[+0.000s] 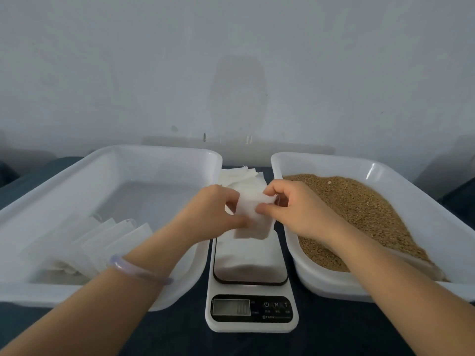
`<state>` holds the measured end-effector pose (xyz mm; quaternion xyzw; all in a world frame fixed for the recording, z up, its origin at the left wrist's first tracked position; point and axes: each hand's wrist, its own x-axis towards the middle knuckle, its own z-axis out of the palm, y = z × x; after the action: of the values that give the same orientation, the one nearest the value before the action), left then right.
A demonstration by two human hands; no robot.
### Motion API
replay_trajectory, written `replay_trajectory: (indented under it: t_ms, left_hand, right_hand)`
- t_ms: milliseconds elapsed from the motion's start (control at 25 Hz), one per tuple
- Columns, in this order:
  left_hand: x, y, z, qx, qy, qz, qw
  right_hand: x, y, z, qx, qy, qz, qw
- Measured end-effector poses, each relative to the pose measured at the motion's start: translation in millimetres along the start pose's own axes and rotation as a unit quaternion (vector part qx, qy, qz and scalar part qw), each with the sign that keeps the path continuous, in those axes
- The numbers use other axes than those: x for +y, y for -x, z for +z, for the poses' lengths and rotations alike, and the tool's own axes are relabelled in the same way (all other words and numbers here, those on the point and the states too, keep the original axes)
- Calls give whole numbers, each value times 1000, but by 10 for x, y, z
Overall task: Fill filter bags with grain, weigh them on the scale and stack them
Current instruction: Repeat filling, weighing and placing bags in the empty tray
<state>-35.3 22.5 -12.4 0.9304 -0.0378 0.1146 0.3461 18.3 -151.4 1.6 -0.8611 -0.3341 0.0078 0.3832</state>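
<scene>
Both hands hold one white filter bag (pixel 253 217) above the far end of the scale (pixel 250 291). My left hand (pixel 213 211) grips the bag's left side. At the bag's upper right edge my right hand (pixel 295 206) pinches it between thumb and fingers. A pile of empty white bags (pixel 241 179) lies behind the scale. The right white tray (pixel 421 201) holds brown grain (pixel 359 209). In the left white tray (pixel 77 181) several bags (pixel 84 242) lie overlapped in a row at the near left.
The scale sits between the two trays on a dark blue cloth (pixel 231 343), with its display (pixel 231 307) facing me. A grey wall rises right behind the trays. My left wrist wears a pale bangle (pixel 138 271).
</scene>
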Motion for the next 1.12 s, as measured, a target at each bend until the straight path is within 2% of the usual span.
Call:
replay_trajectory:
  t_ms: [120,240,320,600,1120]
  left_hand:
    - [-39,6,3,-25,-45,-8,999]
    - [-31,3,28,-59,-125,4,990]
    - [-27,6,35,-62,-143,1,988]
    - [-34,-58,108,-109,-266,17,958]
    - [-53,-33,142,-86,-251,45,963]
  right_hand:
    - [42,-2,34,-66,36,-1,997]
    - [13,-43,74,-156,158,-9,975]
    - [-2,-73,119,-189,208,-3,960]
    - [-4,-122,240,-187,233,19,954]
    - [59,-108,249,-160,181,20,970]
